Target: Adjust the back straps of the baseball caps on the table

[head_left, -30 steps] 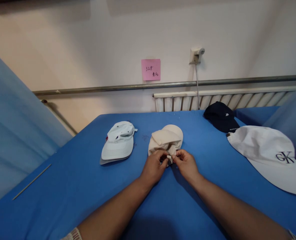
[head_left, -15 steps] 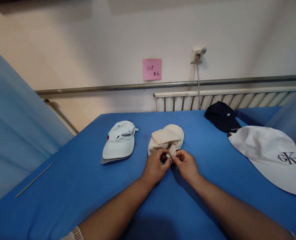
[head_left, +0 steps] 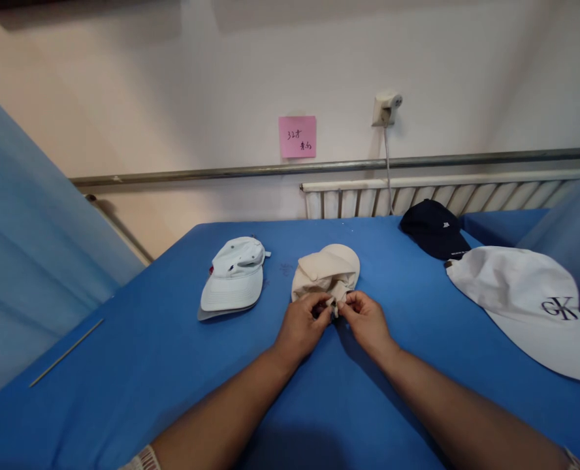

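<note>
A beige cap lies in the middle of the blue-covered table, its brim pointing away from me and its crown crumpled. My left hand pinches the near edge of the cap, at what looks like the back strap. Close beside it, my right hand pinches the same strap part between thumb and fingers. The fingertips almost meet, and the small piece between them is partly hidden.
To the left sits a pale blue cap stacked on a greyish brim. At right lie a navy cap and a large white cap. A thin stick rests at far left. Behind are a radiator and a metal rail.
My fingers have shifted slightly at the strap of the beige cap, both hands still pinching it. The other caps have stayed where they were.
</note>
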### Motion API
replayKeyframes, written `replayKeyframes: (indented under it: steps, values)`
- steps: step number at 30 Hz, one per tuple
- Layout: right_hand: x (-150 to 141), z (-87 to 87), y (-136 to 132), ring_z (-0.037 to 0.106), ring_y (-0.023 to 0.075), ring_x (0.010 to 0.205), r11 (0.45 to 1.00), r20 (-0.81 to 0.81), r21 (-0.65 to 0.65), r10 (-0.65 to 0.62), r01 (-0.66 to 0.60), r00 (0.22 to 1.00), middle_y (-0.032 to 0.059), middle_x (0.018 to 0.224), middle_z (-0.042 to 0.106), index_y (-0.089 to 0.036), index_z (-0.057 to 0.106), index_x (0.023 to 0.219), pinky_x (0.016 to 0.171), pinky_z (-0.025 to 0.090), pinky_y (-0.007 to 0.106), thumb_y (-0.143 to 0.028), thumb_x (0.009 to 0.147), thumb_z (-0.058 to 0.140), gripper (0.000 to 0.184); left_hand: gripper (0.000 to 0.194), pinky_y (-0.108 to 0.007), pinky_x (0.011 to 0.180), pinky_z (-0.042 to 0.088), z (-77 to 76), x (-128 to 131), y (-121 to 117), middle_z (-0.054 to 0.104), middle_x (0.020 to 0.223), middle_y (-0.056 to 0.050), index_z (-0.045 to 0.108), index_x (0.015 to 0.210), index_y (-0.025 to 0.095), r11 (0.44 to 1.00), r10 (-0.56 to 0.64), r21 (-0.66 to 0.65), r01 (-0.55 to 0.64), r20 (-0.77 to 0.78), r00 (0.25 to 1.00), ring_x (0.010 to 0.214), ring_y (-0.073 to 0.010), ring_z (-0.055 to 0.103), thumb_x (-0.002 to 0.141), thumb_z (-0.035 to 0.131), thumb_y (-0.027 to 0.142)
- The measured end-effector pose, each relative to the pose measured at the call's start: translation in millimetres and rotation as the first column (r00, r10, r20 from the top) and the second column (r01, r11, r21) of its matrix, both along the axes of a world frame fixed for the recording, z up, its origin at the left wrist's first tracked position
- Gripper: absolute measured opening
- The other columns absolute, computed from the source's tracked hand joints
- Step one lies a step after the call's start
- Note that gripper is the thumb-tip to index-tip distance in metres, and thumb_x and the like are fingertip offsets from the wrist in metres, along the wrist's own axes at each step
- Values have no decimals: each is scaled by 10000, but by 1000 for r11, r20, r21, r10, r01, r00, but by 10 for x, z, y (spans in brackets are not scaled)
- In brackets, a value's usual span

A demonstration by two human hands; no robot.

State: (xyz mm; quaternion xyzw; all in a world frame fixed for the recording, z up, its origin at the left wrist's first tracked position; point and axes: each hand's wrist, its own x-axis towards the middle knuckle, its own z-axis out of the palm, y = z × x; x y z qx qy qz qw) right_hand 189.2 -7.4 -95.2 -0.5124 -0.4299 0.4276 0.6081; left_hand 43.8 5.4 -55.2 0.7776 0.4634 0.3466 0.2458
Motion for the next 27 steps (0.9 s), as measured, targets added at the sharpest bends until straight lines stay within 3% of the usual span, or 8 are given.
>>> replayKeyframes:
  steps: [11,22,27]
  values:
    - [2,-21,11,513,128,553,1000,20,12,5,-6,1000,-19,616,597,-203,576,709,570,404,262,-382,697,669,202,179,-263,724,459,36,5,-9,672,879,-27,654,1006,187,998,-37,46,39,-37,999,782,-146,609,863,547,200]
    - [-4,-75,23,477,116,522,1000,25,-8,0,0,1000,-29,575,567,-199,570,707,512,374,241,-393,689,668,218,209,-294,765,460,130,-31,-31,636,916,-70,678,968,180,991,-96,66,120,-295,951,870,-183,591,912,478,205]
    - [10,-72,21,465,115,526,1000,55,-2,25,-25,998,-29,582,565,-198,571,718,520,370,243,-379,699,666,206,190,-302,773,467,119,-26,-29,662,953,-65,643,1023,183,996,-67,36,77,-230,971,869,-186,613,887,511,193]
